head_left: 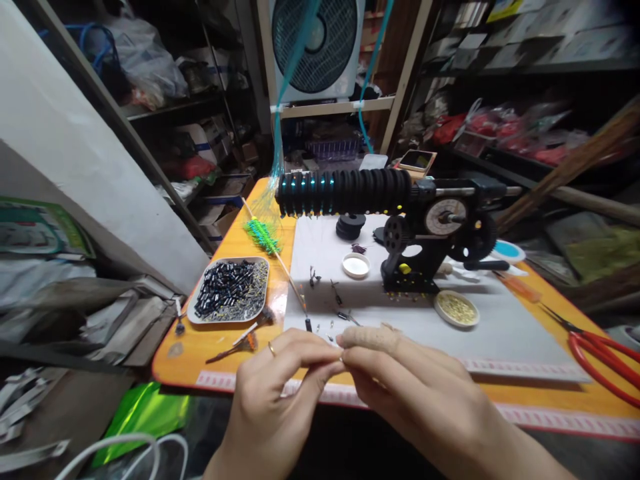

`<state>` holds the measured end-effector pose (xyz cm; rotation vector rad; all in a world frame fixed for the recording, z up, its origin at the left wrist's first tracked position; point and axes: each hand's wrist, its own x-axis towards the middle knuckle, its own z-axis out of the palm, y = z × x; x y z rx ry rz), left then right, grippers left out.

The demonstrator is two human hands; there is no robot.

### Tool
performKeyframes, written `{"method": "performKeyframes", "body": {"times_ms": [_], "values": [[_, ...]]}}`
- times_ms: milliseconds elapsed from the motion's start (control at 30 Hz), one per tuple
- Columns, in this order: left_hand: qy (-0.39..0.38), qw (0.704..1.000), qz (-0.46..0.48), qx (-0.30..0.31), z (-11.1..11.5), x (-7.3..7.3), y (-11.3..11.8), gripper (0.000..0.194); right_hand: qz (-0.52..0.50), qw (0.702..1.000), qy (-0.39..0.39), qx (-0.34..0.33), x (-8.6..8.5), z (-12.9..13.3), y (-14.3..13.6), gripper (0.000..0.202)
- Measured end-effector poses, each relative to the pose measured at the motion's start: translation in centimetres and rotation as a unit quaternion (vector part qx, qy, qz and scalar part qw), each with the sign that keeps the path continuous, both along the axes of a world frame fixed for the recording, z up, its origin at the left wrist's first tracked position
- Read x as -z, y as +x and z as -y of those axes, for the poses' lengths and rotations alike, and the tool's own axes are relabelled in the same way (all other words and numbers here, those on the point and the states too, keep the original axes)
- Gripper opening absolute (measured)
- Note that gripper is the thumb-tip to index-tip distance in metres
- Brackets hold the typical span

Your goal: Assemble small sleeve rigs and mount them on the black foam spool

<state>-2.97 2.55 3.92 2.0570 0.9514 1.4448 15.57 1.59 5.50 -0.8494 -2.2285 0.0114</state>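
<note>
white wall (pixel 75 120) beside crowded shelves (pixel 160 112)

The left hand (pixel 277 387) and the right hand (pixel 425 393) are pinching a tiny pale piece (pixel 341 360) that I'm failing to identify, their fingertips covering most of it while both forearms are running out of sight below. The markings on the dial (pixel 445 217) are blurring beyond reading, and the red and clear bags (pixel 500 130) on the right-hand shelf are smearing together, hiding whatever they're holding. The fan (pixel 315 40) and teal strands (pixel 281 100) are being cut off above, the red-handled scissors (pixel 590 339) at the right, the white cable (pixel 145 438) at the bottom.
</note>
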Motion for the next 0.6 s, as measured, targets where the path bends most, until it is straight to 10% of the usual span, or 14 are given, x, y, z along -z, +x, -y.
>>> {"method": "performKeyframes", "body": {"times_ms": [600], "values": [[0.024, 0.998, 0.036, 0.046, -0.4, -0.9, -0.3, 0.009, -0.007, 0.998, 0.032, -0.054, 0.2, -0.1, 1.3, 0.037]]}}
